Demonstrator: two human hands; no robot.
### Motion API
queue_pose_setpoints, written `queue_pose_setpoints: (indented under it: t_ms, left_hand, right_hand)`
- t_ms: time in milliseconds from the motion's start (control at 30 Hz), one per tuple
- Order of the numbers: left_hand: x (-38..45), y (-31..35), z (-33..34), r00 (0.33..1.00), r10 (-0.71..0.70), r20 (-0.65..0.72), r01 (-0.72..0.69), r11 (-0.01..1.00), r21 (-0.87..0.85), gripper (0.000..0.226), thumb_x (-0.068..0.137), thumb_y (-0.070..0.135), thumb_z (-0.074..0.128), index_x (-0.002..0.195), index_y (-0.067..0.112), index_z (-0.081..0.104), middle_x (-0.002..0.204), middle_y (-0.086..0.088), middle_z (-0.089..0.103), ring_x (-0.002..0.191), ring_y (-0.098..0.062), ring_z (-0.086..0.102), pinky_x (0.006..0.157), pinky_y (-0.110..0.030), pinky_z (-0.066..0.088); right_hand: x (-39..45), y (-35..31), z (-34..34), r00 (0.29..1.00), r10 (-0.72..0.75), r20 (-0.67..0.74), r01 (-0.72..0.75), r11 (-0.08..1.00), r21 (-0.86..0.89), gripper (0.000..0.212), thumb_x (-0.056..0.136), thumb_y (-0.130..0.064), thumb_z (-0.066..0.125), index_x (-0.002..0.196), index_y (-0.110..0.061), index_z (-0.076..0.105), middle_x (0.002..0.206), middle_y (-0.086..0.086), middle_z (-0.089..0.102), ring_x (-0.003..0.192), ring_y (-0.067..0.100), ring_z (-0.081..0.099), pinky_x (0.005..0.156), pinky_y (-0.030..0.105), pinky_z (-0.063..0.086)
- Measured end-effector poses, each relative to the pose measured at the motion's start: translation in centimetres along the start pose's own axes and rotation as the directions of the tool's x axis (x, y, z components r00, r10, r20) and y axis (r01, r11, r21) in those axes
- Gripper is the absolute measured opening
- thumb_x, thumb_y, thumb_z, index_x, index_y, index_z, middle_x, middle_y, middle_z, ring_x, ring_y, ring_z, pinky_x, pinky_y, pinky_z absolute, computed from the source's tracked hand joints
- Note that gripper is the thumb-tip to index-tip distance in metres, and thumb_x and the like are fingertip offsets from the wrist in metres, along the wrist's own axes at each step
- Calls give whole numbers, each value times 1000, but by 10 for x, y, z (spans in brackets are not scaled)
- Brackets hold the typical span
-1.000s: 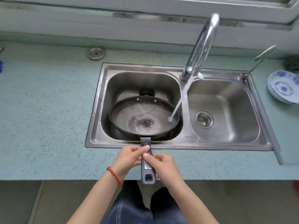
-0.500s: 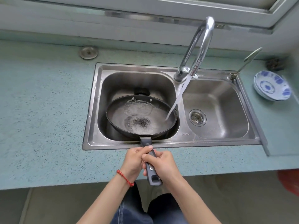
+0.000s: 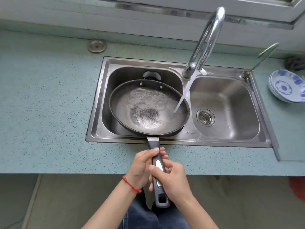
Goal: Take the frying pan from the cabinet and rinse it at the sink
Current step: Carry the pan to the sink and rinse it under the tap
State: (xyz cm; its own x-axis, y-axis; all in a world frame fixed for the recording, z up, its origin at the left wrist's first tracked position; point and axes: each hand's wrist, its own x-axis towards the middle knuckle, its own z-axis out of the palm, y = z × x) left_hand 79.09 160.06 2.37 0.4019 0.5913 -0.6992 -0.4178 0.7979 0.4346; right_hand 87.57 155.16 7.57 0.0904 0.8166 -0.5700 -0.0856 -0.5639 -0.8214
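While water hits frying pan (image 3: pixel 149 108), both hands' fingers (image 3: pixel 154 168) clamp its handle (image 3: pixel 158 164).

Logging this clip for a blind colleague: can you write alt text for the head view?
Both hands, left hand and right hand, grip the handle of a frying pan held over the left basin of a steel sink, while the tap pours water into it. Blue-patterned bowls sit right.
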Motion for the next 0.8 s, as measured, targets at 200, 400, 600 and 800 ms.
queue_pose_setpoints:
  t_ms: [200, 400, 600, 800]
  left_hand:
    - [-1, -7, 12, 989, 117, -88, -112, 992, 65, 13, 79, -4, 54, 67, -4, 59, 61, -6, 64, 52, -15, 65, 48, -25, 53]
    - [-7, -17, 13, 949, 288, -127, -240, 923, 300, 10, 76, -7, 61, 70, 1, 60, 54, -8, 63, 51, -15, 65, 49, -24, 52]
    - [-5, -15, 17, 883, 463, -77, -361, 774, 521, 12, 75, -2, 66, 70, 4, 56, 60, -9, 63, 56, -14, 64, 58, -27, 50]
    - [-11, -10, 22, 895, 445, -22, -401, 826, 397, 10, 78, -4, 61, 74, 4, 57, 54, -1, 67, 58, -13, 68, 57, -23, 55]
  right_hand:
    - [-4, 4, -12, 999, -25, 42, 24, 999, 25, 15, 77, -9, 64, 65, -8, 57, 53, 11, 58, 36, 17, 57, 40, 20, 44]
    - [-12, 12, -20, 997, 23, 80, -22, 1000, -11, 16, 83, 0, 56, 70, -8, 52, 49, 1, 58, 36, 16, 55, 40, 21, 44]
    - [-10, 18, -13, 999, -25, -38, 21, 995, -95, 35, 61, -18, 51, 96, -14, 57, 34, -8, 48, 29, 8, 42, 37, 16, 34]
    - [-13, 20, -9, 980, -172, -101, 173, 985, 2, 9, 65, -10, 53, 72, -11, 58, 37, -9, 41, 26, 7, 39, 34, 17, 30]
